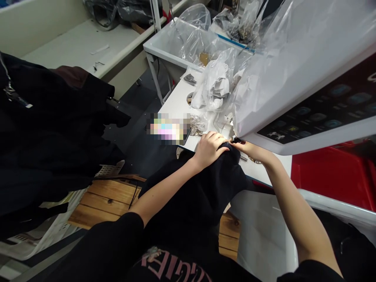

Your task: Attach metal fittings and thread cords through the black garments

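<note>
A black garment [199, 192] hangs from the edge of a white work table [176, 103] down over my lap. My left hand [209, 148] lies on its top fold with the fingers curled round the cloth. My right hand [249, 149] pinches the same fold just to the right, under the white head of a machine [293, 78]; its fingertips are partly hidden by the machine. Both hands sit close together at the machine's lower left corner.
Crumpled clear plastic bags [214, 82] and small metal parts lie on the table behind the hands. A heap of dark garments [53, 125] stands at the left. A wooden stool [108, 199] is below, a red bin [331, 176] at the right, a white tray [173, 39] farther back.
</note>
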Available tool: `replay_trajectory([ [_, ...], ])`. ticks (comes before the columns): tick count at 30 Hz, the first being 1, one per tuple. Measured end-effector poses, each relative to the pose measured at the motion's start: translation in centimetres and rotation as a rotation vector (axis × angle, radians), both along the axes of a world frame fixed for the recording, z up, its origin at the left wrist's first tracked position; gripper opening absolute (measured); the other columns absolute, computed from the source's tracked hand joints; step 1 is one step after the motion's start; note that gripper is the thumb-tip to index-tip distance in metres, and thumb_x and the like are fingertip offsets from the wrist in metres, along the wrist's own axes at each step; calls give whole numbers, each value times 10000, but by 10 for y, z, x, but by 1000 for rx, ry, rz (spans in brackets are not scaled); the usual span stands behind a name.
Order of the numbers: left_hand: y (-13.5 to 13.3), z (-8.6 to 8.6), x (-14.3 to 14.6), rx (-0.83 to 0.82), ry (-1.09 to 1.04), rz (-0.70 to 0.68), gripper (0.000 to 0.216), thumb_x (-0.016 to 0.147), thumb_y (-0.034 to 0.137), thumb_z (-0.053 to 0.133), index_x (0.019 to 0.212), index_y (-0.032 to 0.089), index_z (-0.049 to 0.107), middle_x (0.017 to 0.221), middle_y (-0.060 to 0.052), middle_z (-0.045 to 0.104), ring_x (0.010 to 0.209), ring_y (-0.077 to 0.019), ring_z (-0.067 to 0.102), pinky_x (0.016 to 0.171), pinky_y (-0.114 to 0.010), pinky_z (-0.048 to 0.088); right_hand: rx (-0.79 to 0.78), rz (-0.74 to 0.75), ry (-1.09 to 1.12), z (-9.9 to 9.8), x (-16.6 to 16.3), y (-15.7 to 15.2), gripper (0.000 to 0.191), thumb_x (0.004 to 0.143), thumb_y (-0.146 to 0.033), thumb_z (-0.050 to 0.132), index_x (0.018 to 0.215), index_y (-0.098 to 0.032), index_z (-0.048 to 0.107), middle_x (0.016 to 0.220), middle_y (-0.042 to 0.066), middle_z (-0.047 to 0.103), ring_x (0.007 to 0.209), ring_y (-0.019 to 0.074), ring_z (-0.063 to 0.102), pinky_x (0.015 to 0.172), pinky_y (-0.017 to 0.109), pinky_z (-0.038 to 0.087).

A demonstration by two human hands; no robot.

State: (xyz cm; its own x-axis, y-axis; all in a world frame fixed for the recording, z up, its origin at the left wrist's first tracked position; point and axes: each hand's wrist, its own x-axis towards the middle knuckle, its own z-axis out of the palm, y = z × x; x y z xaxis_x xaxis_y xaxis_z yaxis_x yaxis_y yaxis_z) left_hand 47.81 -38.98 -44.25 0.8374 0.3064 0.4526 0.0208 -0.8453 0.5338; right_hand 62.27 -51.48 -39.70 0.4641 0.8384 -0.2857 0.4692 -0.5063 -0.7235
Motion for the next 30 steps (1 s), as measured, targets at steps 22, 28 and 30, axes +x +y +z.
replay_trajectory([
  [22,0,-7,-1,-89,-9,-39,247,827,349,602,1005,182,633,971,-44,648,964,-203,539,832,-329,379,80,-77,-168,-18,15,7,113,744,-324,637,714,-216,625,714,24,651,779,227,600,736,365,491],
  [28,1,-8,-1,-118,-14,-48,284,833,363,592,1054,187,619,957,-43,650,956,-199,546,837,-324,388,81,-24,-91,-23,17,10,123,739,-341,641,744,-219,637,761,20,662,789,213,603,741,361,495],
  [30,2,-7,-1,-130,-13,-61,276,834,362,590,1052,195,620,970,-39,651,965,-198,545,845,-325,389,80,-29,-88,-24,17,9,124,759,-336,625,747,-214,645,770,29,665,800,215,608,748,363,495],
])
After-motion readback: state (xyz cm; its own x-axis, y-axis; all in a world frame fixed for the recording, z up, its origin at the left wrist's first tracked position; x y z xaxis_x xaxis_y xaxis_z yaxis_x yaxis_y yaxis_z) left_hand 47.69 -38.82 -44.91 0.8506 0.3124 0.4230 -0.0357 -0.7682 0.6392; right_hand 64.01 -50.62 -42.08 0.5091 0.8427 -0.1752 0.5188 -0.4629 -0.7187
